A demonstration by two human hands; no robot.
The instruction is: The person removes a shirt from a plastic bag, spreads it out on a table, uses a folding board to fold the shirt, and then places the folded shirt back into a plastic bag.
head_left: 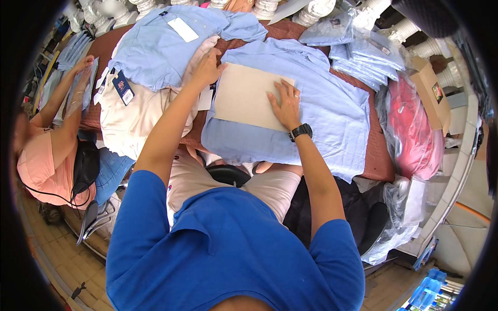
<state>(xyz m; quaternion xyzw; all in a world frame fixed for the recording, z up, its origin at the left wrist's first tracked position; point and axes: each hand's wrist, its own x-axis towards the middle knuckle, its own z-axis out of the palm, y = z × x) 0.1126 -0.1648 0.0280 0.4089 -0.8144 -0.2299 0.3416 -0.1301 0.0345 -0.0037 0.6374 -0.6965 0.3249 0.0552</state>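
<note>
A light blue shirt (332,119) lies spread on the table in front of me, with a flat beige board (244,96) on top of it. My right hand (286,106) rests on the board's right part, fingers spread and flat. At the board's upper left corner is my left hand (209,69), its thumb and fingers apart, close to the shirt's left edge. Beside it, on the left, another light blue shirt (155,46) with a white tag (182,30) lies over cream garments (140,116). A dark blue tag (123,88) hangs there.
Folded blue shirts in clear bags (365,57) are stacked at the far right. Red bagged garments (415,124) and an opened cardboard box (431,96) stand at the right edge. White ribbed columns (264,8) line the back. At left, another person (57,155) handles a clear bag.
</note>
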